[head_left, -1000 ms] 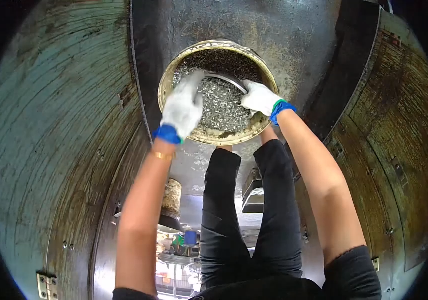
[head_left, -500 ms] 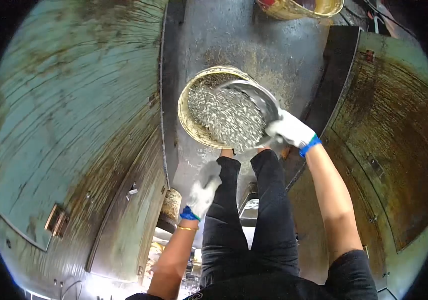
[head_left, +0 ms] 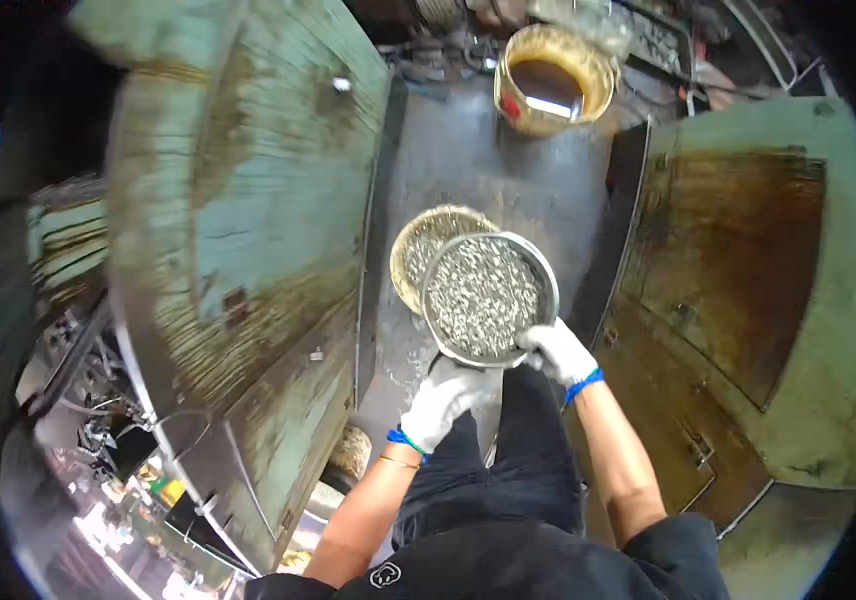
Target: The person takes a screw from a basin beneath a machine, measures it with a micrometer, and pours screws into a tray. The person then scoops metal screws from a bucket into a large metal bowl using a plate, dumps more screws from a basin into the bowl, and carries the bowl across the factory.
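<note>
Green panels [head_left: 288, 210] stand on both sides of the floor [head_left: 448, 145]. From far off, I see a bucket [head_left: 401, 252] there, partly hidden by the held-up bowl [head_left: 550, 285]. My right hand [head_left: 560, 350] grips its rim. My left hand [head_left: 438, 405] is by its near edge, and I can't tell if those fingers hold on. I'd best keep it flat so the bits [head_left: 483, 298] don't spill.

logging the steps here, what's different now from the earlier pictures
The round silver metal bowl, filled with small silvery pieces, has come up out of the round yellowish bucket toward the person, now nearly level. The white-gloved left hand moved away, then back to the bowl's near edge; contact is unclear. Unchanged: the white-gloved right hand grips the rim.
</note>
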{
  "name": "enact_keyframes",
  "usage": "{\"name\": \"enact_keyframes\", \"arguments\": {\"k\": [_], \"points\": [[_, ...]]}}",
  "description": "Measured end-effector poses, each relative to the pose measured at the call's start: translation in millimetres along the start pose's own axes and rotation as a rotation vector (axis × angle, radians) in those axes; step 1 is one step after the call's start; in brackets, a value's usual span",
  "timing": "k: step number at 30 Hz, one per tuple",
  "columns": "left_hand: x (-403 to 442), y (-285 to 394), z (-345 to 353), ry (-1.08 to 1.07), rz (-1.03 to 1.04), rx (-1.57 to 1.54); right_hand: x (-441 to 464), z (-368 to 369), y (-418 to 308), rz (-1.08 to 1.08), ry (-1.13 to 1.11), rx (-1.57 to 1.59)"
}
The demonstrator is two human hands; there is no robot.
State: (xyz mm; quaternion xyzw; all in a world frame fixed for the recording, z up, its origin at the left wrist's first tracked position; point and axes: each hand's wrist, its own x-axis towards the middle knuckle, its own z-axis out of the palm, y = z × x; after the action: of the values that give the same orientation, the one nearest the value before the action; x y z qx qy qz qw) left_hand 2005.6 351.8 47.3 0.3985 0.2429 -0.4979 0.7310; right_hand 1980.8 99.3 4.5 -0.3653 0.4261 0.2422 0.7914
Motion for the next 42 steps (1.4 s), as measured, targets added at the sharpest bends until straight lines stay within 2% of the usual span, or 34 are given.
{"name": "enact_keyframes", "arguments": {"k": [2, 4, 5, 7, 8, 10, 13, 14, 16, 18, 19, 20, 21, 22, 23, 25, 27, 29, 31, 33, 34, 35, 37, 39, 41, 42], "points": [[-25, 33, 46, -0.122, 0.056, -0.001, -37, 17, -10, -0.018, 0.069, 0.056], [-50, 45, 66, -0.173, 0.182, 0.224, -79, 40, -29, -0.152, 0.056, 0.083], [-59, 50, 68, -0.222, 0.234, 0.312, -98, 43, -34, -0.146, 0.096, -0.023], [-80, 72, 86, -0.234, 0.111, 0.078, -130, 62, -50, -0.227, 0.139, -0.133], [-91, 83, 95, -0.253, 0.141, 0.116, -140, 76, -51, -0.329, 0.157, -0.037], [-129, 121, 133, -0.265, 0.14, 0.264, -164, 88, -67, -0.436, 0.173, -0.062], [-144, 122, 157, -0.402, 0.318, 0.099, -229, 122, -115, -0.675, 0.178, -0.105], [-153, 134, 170, -0.482, 0.39, 0.139, -246, 127, -131, -0.714, 0.051, -0.04], [-174, 157, 186, -0.581, 0.479, 0.174, -287, 156, -164, -0.768, 0.009, 0.01], [-195, 174, 194, -0.674, 0.695, 0.293, -299, 155, -199, -0.916, 0.003, -0.106], [-208, 183, 192, -0.685, 0.711, 0.289, -310, 164, -214, -0.975, -0.006, -0.12], [-222, 192, 185, -0.555, 0.993, 0.569, -323, 179, -229, -1.034, -0.015, -0.134], [-235, 196, 173, -0.393, 1.26, 0.847, -358, 230, -245, -1.01, -0.009, -0.053], [-243, 194, 160, -0.277, 1.236, 0.872, -363, 241, -264, -1.08, -0.046, -0.106], [-241, 198, 142, -0.119, 1.58, 1.13, -376, 260, -279, -1.093, -0.026, -0.173], [-270, 190, 122, 0.164, 1.383, 0.949, -407, 307, -301, -1.06, 0.074, -0.319], [-281, 185, 87, 0.426, 1.453, 0.875, -394, 337, -347, -1.192, 0.053, -0.458], [-302, 184, 56, 0.749, 1.522, 0.981, -377, 380, -384, -1.303, 0.06, -0.634], [-312, 177, 33, 0.972, 1.528, 0.819, -387, 443, -368, -1.305, -0.047, -1.071], [-316, 170, 7, 1.202, 1.553, 0.807, -368, 486, -366, -1.659, -0.099, -1.57], [-318, 165, -5, 1.273, 1.548, 0.829, -359, 505, -360, -2.04, 0.063, -1.919], [-320, 160, -17, 1.356, 1.477, 0.915, -360, 515, -348, -1.925, 0.194, -2.048], [-317, 153, -38, 1.467, 1.43, 0.971, -359, 524, -331, -2.152, 0.303, -2.218], [-316, 147, -47, 1.507, 1.408, 0.981, -373, 529, -335, -2.38, 0.254, -2.081], [-318, 145, -51, 1.538, 1.399, 1.009, -390, 526, -360, -2.455, 0.305, -1.965], [-316, 146, -49, 1.513, 1.406, 1.006, -398, 521, -373, -2.584, 0.357, -1.839]]}}
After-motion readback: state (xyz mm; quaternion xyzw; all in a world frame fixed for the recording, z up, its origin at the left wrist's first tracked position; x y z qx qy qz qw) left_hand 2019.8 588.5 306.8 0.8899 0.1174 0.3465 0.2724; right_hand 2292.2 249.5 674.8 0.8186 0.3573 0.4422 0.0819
